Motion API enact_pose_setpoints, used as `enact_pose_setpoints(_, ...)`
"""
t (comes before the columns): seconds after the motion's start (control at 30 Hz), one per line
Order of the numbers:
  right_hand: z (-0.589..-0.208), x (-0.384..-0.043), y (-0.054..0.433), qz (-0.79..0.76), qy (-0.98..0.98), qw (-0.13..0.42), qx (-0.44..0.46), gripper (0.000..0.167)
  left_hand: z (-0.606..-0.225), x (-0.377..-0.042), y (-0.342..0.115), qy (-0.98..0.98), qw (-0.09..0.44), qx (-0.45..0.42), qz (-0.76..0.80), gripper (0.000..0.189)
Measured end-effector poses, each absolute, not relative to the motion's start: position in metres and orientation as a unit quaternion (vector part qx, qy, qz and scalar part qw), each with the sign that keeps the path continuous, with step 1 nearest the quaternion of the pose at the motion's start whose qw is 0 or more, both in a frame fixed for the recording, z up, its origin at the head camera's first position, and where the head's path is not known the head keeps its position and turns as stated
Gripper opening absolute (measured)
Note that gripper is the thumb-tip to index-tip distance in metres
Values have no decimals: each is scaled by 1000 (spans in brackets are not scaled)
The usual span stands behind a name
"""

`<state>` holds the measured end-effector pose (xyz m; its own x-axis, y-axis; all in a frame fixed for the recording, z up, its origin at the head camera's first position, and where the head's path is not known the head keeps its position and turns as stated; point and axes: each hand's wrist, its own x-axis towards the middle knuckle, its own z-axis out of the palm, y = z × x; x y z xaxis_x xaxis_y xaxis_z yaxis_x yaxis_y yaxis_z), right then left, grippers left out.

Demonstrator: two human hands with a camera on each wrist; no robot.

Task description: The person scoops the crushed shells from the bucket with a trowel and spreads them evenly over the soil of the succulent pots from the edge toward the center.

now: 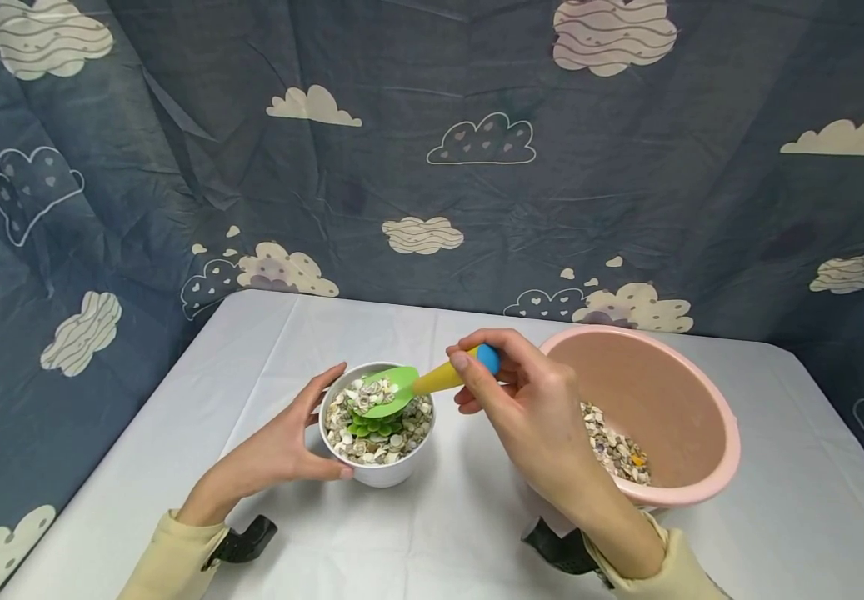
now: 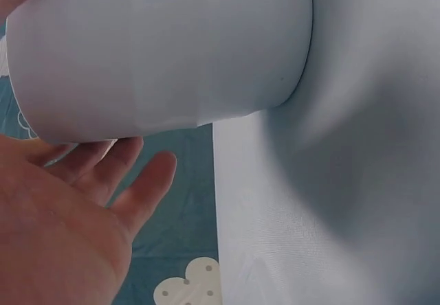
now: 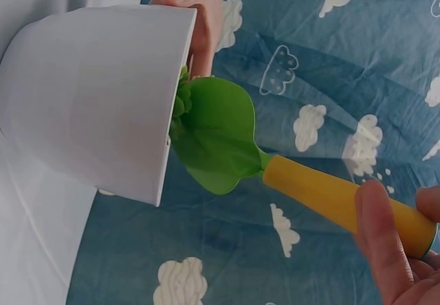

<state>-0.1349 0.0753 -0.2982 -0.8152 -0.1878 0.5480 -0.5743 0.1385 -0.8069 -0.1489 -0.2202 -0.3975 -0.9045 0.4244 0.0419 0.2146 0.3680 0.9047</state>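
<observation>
A white flower pot (image 1: 382, 475) stands on the table, with a green succulent (image 1: 374, 427) in it ringed by small pale shells or pebbles (image 1: 342, 429). My left hand (image 1: 274, 454) holds the pot at its left side, thumb near the front and fingers spread round the back rim. In my right hand (image 1: 544, 408) is a toy trowel with a yellow handle (image 3: 323, 191), blue end cap and green blade (image 3: 220, 133); thumb and fingers pinch the handle. The blade carries a heap of the pale pieces (image 1: 372, 395) over the plant, overlapping the pot's opening.
A large pink tub (image 1: 671, 358) stands at the right beside my right forearm, with more pale pieces (image 1: 615, 446) and an orange bit at its bottom. The table (image 1: 461, 533) has a white cloth. Behind it hangs a dark blue curtain (image 1: 402, 183) with clouds.
</observation>
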Motion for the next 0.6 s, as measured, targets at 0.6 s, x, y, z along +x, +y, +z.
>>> enact_pose_setpoints(0.6,-295,-135,73,606,-738,158,250,17,-392,-147,-217,836,96,210,499,121)
